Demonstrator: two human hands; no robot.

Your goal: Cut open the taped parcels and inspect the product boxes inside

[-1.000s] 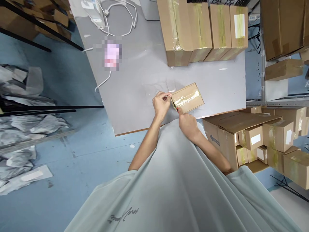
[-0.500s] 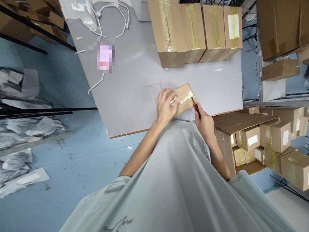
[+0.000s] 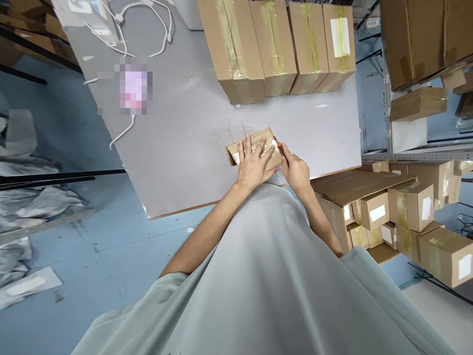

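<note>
Brown cardboard made the small carton [image 3: 254, 143], which lay on the grey table [image 3: 177, 148] close to the edge where the person stood. Its position was directly under the left hand [image 3: 253, 167] and just to the left of the right hand [image 3: 297, 172]. Left palm was down, with the fingers well spread across the top face, over a strip of shiny tape [image 3: 236, 157]; this hand was open and rested on the carton, without closing around it. Thumb of the same hand pointed to the right, along the side nearer to the body.

Right hand was closed around a red-and-black cutter [image 3: 283, 152], whose red end stood at the right end of the carton. Its blade was too small for me to see clearly, so I cannot tell how deep it was. At the opposite end, the left one, a dark gap showed below the top face.

Beyond the carton, well apart from both hands, four bigger boxes [image 3: 275, 54] stood in a row, with yellowish tape on them.
</note>
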